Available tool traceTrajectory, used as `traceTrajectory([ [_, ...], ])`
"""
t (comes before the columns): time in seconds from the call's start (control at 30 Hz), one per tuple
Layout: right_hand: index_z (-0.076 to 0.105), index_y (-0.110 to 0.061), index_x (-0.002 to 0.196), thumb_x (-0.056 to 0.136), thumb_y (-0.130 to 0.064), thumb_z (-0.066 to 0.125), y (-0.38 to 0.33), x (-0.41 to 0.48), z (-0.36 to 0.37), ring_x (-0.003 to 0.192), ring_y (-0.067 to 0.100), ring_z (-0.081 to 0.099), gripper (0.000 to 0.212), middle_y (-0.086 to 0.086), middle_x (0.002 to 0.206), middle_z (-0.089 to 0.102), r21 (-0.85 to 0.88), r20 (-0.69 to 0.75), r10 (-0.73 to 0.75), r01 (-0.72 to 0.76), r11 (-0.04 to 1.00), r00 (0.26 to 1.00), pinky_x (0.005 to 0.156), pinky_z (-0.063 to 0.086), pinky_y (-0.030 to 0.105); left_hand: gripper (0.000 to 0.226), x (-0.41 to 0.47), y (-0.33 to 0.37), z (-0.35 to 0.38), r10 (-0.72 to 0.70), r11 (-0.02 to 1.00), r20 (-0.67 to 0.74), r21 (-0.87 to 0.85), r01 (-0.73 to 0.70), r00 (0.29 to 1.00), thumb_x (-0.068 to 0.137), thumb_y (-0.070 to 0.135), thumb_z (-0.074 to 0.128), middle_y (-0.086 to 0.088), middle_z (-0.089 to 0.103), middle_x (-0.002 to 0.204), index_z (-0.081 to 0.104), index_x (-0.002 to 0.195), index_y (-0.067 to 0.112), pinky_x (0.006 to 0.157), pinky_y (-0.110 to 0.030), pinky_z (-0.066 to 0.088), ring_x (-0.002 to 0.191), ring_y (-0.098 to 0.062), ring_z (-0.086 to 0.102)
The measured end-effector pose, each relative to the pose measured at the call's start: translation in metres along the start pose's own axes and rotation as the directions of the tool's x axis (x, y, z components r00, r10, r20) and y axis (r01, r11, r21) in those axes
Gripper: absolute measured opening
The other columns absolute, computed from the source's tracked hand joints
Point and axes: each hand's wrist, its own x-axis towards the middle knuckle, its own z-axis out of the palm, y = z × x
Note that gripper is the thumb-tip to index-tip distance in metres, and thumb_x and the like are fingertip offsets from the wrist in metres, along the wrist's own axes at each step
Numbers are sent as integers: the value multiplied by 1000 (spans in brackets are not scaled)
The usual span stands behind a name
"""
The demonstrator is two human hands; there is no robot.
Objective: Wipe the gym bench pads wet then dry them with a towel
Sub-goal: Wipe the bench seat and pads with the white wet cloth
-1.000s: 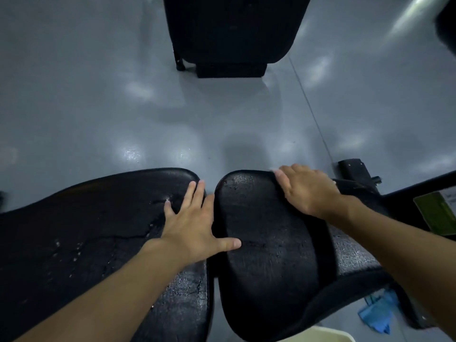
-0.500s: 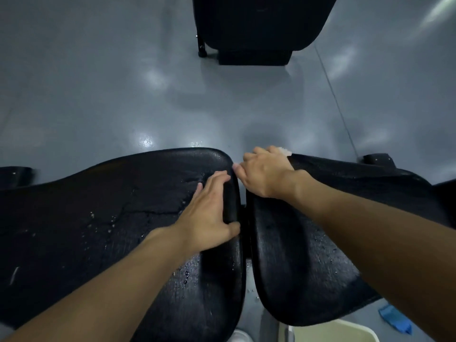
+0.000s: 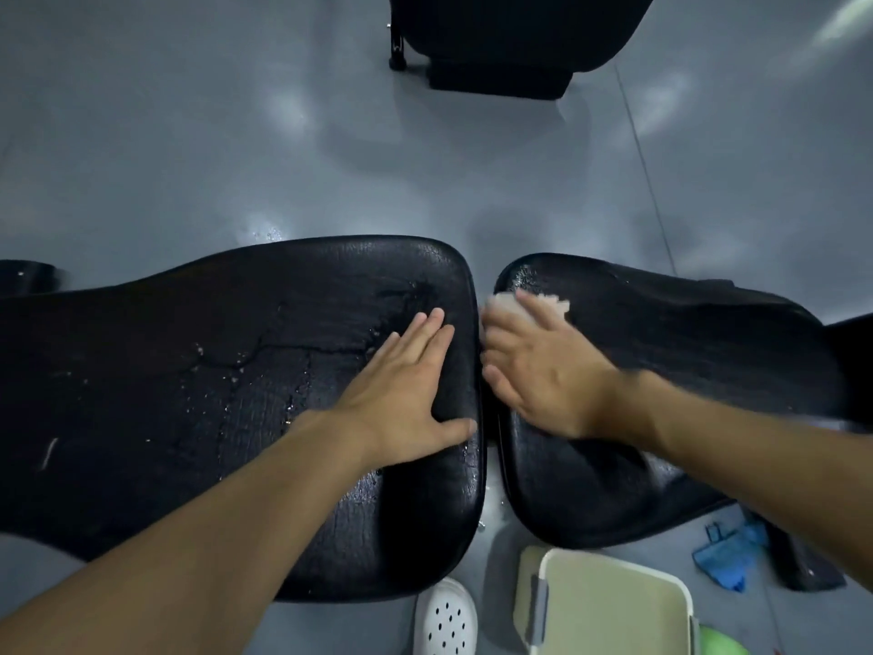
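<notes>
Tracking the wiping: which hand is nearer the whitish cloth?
Right. Right hand presses the whitish cloth onto the right pad; left hand lies flat on the left pad.

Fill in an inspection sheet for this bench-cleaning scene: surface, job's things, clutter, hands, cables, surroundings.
Surface: left pad black, cracked, dotted with water drops; right pad black, wet sheen at its far corner.
Job's things: whitish cloth on the right pad's far corner by the gap, blurred.
Clutter: cream bin, blue cloth, white perforated shoe and green object on the floor below the pads.
Hands: left hand flat on the left pad, fingers straight; right hand presses the cloth, motion-blurred.
Cables: nothing seen.
Surroundings: glossy grey floor; another black bench beyond.
</notes>
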Motion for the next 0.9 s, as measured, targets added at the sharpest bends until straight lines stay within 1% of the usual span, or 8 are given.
traceTrajectory([
  [0.1,69,-23,112,101,-39,23,-2,-16,-4,144,19,33,50,-7,128,60,-38,29,-53,54,998,998,121,10,52,125,-20,7,16,-28,992,51,127,22,998,74,74,60,3,-37,155,-21,152,18,120,-40,-12,140,-7,-36],
  [0.23,71,-20,97,97,-38,19,-11,-1,-3,139,19,39,55,-5,121,62,-85,12,68,-67,994,998,118,13,59,133,-23,8,21,-56,981,55,188,44,997,70,77,63,-1,-38,155,-23,151,16,120,-46,-10,141,-13,-36],
  [0.33,72,-17,101,95,-36,20,-42,-23,9,145,21,32,56,-3,127,60,-65,-39,154,-156,986,987,117,11,62,132,-30,15,22,-60,974,72,224,42,996,70,74,65,-6,-32,158,-18,153,13,121,-50,-4,145,-18,-29],
  [0.4,71,-19,101,96,-35,25,-64,-50,13,146,21,29,49,-4,127,59,-56,-62,115,-118,991,991,118,10,61,133,-43,16,30,-49,966,102,257,22,994,69,74,66,-7,-34,157,-19,152,14,120,-54,-3,145,-21,-30],
  [0.5,70,-22,103,97,-36,29,-79,-78,21,144,21,32,44,-4,128,58,-86,-118,39,-50,995,992,119,11,58,133,-55,15,40,-57,966,100,256,29,993,70,73,66,-6,-37,156,-21,152,15,118,-58,-6,144,-23,-32],
  [0.77,71,-23,88,92,-40,38,-81,-71,37,141,18,37,37,-7,120,63,-113,-249,78,-110,988,965,117,16,59,133,-49,13,42,-62,965,62,257,44,996,67,73,69,-5,-31,158,-16,153,17,118,-59,-2,146,-21,-26],
  [0.83,69,-24,89,93,-40,40,-89,-81,37,143,19,35,33,-6,123,62,-129,-266,51,-88,988,963,115,17,60,133,-51,9,41,-34,971,35,239,25,999,64,75,68,-2,-28,160,-12,155,20,119,-57,-1,147,-18,-23],
  [0.9,67,-25,93,95,-40,44,-97,-99,43,145,21,32,28,-5,127,59,-194,-258,-27,-25,981,966,114,19,59,132,-52,6,42,2,974,9,228,-4,1000,63,76,67,-1,-24,161,-9,155,22,119,-57,0,148,-17,-20],
])
